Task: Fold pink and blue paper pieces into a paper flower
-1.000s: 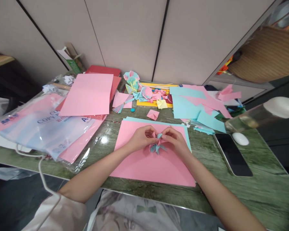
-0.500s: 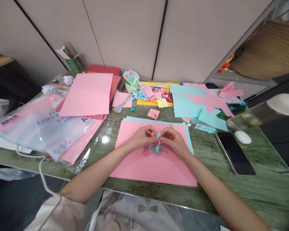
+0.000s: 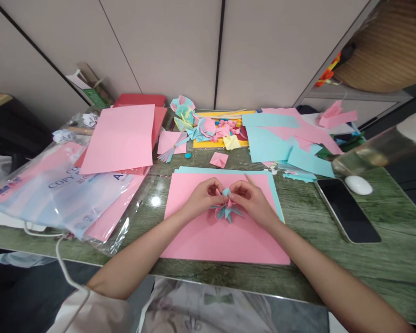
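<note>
My left hand (image 3: 203, 199) and my right hand (image 3: 250, 200) meet over a large pink sheet (image 3: 222, 236) at the middle of the green table (image 3: 336, 263). Both pinch a small folded paper piece in pink and blue (image 3: 225, 209), whose pointed blue tips stick out below my fingers. The fingers of both hands are curled tight on it. A blue sheet (image 3: 275, 194) lies under the pink one, showing along its top and right edges.
A phone (image 3: 347, 209) and a white oval object (image 3: 358, 185) lie at the right. Loose blue and pink sheets (image 3: 284, 141) sit behind. Finished paper pieces (image 3: 208, 127) cluster at the back centre. A plastic pack of copy paper (image 3: 55, 185) and pink sheets (image 3: 119, 138) fill the left.
My hands stay pinched on the folded piece with only small finger movements. The view has shifted slightly as my head moved.
</note>
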Motion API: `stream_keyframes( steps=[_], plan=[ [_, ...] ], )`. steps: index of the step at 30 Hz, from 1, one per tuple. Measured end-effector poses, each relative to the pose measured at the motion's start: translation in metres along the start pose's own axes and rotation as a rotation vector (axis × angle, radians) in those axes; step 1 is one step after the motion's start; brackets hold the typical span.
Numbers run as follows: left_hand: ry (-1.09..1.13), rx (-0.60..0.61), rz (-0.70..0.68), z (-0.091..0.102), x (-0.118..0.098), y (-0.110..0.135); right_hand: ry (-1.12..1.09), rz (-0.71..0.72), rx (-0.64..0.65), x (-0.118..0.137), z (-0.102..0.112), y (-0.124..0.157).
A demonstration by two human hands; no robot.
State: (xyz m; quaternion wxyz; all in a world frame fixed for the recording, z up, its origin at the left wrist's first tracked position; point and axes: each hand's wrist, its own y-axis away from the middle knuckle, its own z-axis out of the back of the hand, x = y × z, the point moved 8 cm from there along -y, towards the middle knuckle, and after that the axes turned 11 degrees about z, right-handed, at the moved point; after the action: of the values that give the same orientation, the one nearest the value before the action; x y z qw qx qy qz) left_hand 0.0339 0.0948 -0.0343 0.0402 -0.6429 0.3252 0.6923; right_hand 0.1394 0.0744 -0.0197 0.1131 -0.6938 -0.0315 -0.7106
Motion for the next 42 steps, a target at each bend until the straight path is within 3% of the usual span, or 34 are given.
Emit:
stream_keyframes(
  steps=[10,19,37,42],
  plan=[
    [-0.021,-0.041,-0.043,-0.003,-0.001,0.002,-0.098,0.016,-0.019,-0.004,-0.003,0.001],
    [0.035,0.052,-0.004,-0.004,-0.001,-0.001,-0.037,0.022,0.029,-0.003,-0.002,0.000],
    [0.024,0.008,-0.048,-0.004,-0.002,0.001,0.380,0.217,0.053,0.015,0.006,-0.001],
    [0.027,0.097,-0.024,-0.003,-0.001,-0.001,0.438,0.232,0.082,0.018,0.004,0.000]
  ],
)
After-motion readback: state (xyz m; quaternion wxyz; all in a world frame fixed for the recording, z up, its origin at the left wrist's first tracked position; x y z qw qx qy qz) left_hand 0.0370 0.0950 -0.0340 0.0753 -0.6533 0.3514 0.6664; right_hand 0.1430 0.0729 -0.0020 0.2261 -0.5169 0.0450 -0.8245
